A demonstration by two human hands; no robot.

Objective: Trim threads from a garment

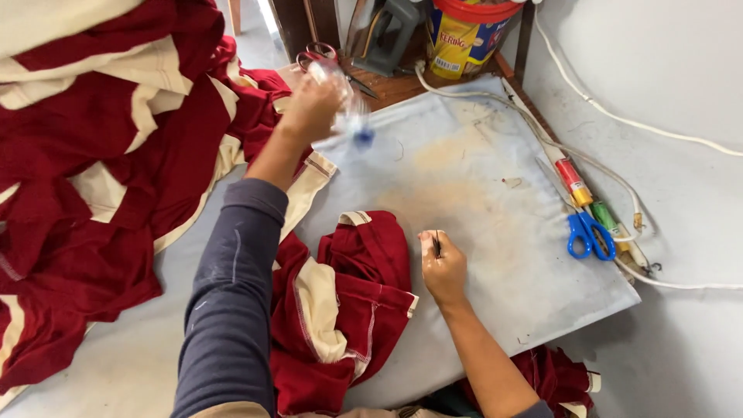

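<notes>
Left hand (309, 108): clamped on a clear plastic spray bottle with blue tip (352, 116), raised over the padded grey ironing board's (480, 232) far edge. Right hand (443, 267): pinched on a small dark thread snip (437, 244). Folded red-and-cream garment (348, 302) lies at the near edge, apparently not yet pressed; red-and-cream pile (101, 170) waits left.

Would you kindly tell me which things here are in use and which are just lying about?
In use: left hand holding a clear plastic bottle; right hand pinching a small dark tool; red-and-cream garment.

Lying about: blue scissors, white cable, red-lidded tub.
</notes>
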